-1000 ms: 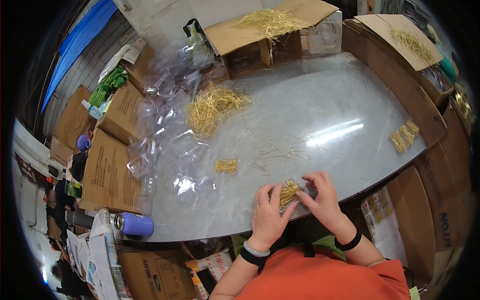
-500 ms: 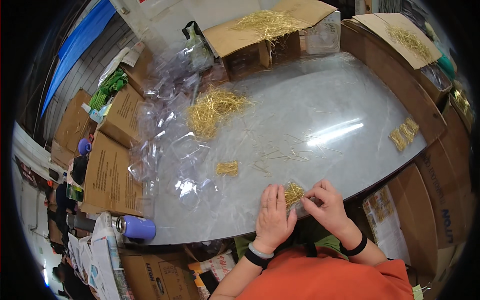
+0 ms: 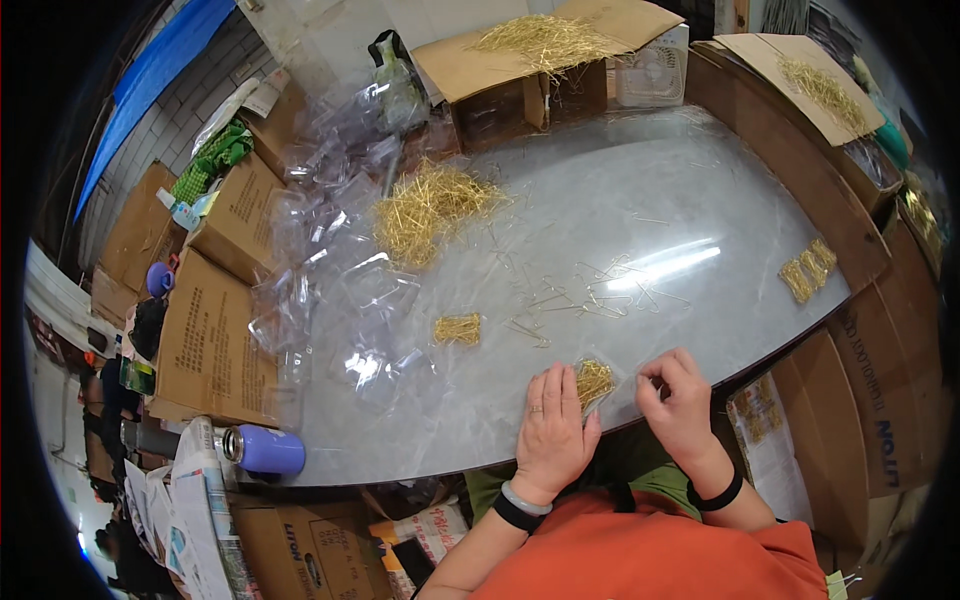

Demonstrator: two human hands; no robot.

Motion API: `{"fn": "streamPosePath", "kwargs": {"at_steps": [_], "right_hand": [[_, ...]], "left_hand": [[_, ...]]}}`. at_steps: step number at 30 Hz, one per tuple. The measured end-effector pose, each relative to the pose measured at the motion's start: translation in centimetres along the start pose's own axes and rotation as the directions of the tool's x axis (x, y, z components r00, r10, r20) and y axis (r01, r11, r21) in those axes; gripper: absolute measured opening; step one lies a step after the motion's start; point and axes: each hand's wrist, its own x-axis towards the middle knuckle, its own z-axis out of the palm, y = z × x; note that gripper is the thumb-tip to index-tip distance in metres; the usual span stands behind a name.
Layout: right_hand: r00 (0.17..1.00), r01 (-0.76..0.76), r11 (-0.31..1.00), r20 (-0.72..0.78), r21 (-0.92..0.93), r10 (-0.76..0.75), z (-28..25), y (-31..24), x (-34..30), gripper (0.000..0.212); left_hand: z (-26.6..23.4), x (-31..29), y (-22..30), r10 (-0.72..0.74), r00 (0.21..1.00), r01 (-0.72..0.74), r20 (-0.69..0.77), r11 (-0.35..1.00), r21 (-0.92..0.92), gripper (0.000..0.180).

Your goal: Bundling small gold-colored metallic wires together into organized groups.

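Near the front edge of the table lies a small clear plastic packet [image 3: 595, 384] of gold wire hooks. My left hand [image 3: 556, 430] rests flat along its left side, fingers stretched out and close together, partly covering it. To the right of the packet, and apart from it, my right hand [image 3: 678, 402] is raised with thumb and fingertips pinched. Whatever that pinch holds, if anything, is too small to make out. Several loose gold hooks [image 3: 600, 292] are scattered beyond my hands. A neat bundle of gold hooks [image 3: 457, 329] lies to the left.
A tangled heap of gold hooks [image 3: 430, 212] sits at the far left, beside many clear plastic packages [image 3: 345, 235]. More bundles [image 3: 808, 270] lie at the right edge. Cardboard boxes [image 3: 217, 340] and a purple bottle [image 3: 270, 452] line the left side; a cardboard wall [image 3: 790, 160] borders the right.
My right hand has moved off the packet, to the right and slightly away from me. My left hand stays beside the packet, and more of the gold hooks inside shows.
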Motion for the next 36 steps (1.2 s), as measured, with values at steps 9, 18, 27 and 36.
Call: {"fn": "streamPosePath", "kwargs": {"at_steps": [9,18,27,36], "right_hand": [[0.889,-0.458,0.744,0.223,0.487,0.401,0.8,3.1,2.2,0.015],[0.546,-0.567,0.82,0.778,0.072,0.309,-1.6,3.5,6.0,0.013],[0.998,0.019,0.995,0.053,0.093,-0.024,0.5,2.8,4.5,0.028],[0.982,0.115,0.988,0.137,0.101,-0.129,5.1,2.4,2.4,0.015]], "left_hand": [[-0.1,0.2,0.1,0.016,1.0,-0.016,-0.002,1.0,-0.018,0.063],[-0.1,0.3,0.0,0.017,1.0,-0.017,-0.021,0.999,-0.045,0.058],[0.5,-0.1,-0.3,0.002,0.996,-0.01,-0.088,0.996,-0.088,0.061],[0.7,-0.3,-0.3,-0.036,0.99,0.014,-0.135,0.986,-0.164,0.068]]}}
